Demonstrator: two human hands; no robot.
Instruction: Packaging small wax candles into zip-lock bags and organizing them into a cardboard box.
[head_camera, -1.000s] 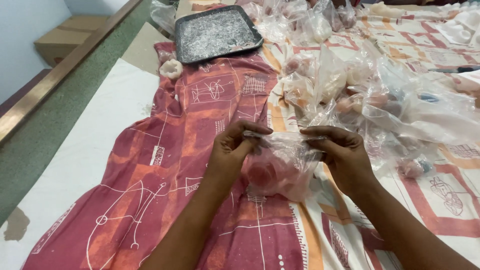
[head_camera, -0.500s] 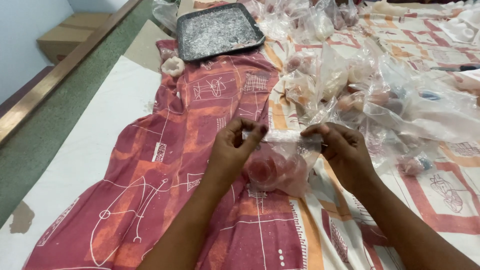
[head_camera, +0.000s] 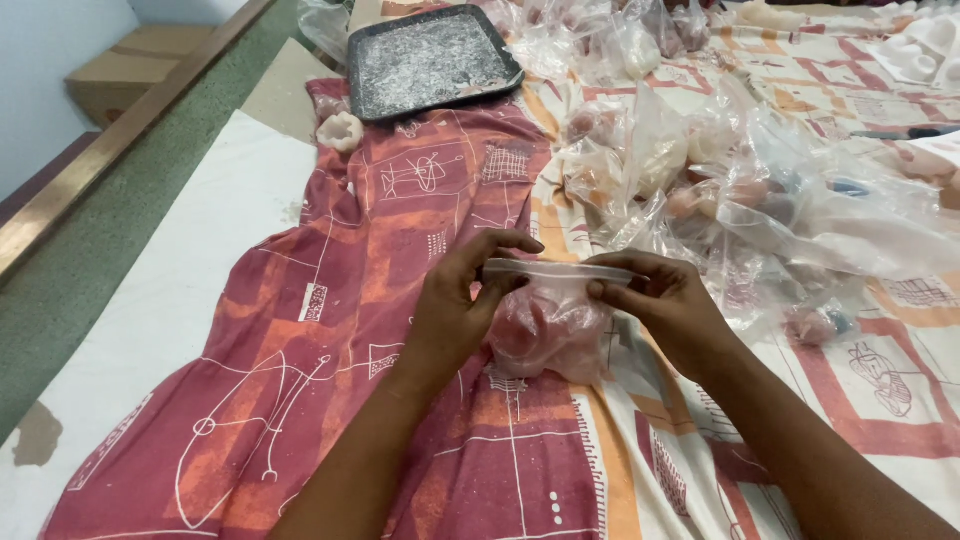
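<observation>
A small clear plastic bag (head_camera: 548, 325) with pink-red lumps inside hangs between both my hands above a red patterned cloth (head_camera: 330, 330). My left hand (head_camera: 455, 310) pinches the left end of the bag's top strip between thumb and fingers. My right hand (head_camera: 665, 305) pinches the right end of the same strip. The strip is held level and looks pressed flat. The bag's lower part rests against the cloth.
A dark metal tray (head_camera: 430, 60) dusted with white powder lies at the far end of the cloth. A heap of clear bags (head_camera: 760, 190) with pale and pink pieces fills the right side. A small white moulded piece (head_camera: 340, 130) sits near the tray. A cardboard box (head_camera: 120, 65) stands far left.
My hands have drawn slightly closer along the bag's top strip, which now looks flatter. The bag stays in the same place over the cloth.
</observation>
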